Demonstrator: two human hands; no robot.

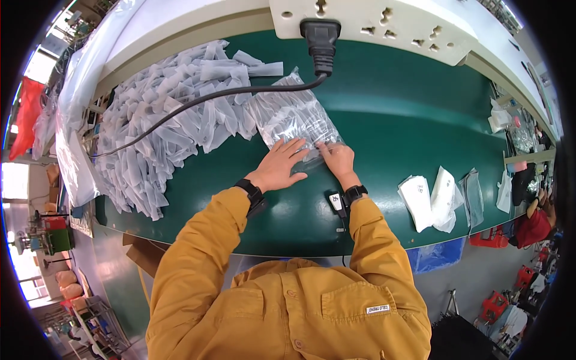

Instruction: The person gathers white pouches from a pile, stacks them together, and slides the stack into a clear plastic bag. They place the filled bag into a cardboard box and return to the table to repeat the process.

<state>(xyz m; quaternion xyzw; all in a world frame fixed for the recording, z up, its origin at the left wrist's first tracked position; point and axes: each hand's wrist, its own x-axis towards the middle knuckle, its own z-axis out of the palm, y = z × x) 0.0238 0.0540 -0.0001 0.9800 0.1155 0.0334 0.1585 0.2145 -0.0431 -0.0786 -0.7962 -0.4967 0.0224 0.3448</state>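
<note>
A clear plastic bag (288, 114) filled with white pieces lies on the green conveyor belt (408, 108) in front of me. My left hand (279, 165) rests flat on its near end, fingers spread. My right hand (337, 159) pinches the bag's near right corner. Both wrists wear dark bands, and my sleeves are mustard yellow.
A big heap of small white packets (162, 126) covers the belt at left. A black cable (198, 102) runs across it to a plug in a white power strip (372, 24). Several white packets (441, 198) lie at right. A person in red (534, 225) sits at far right.
</note>
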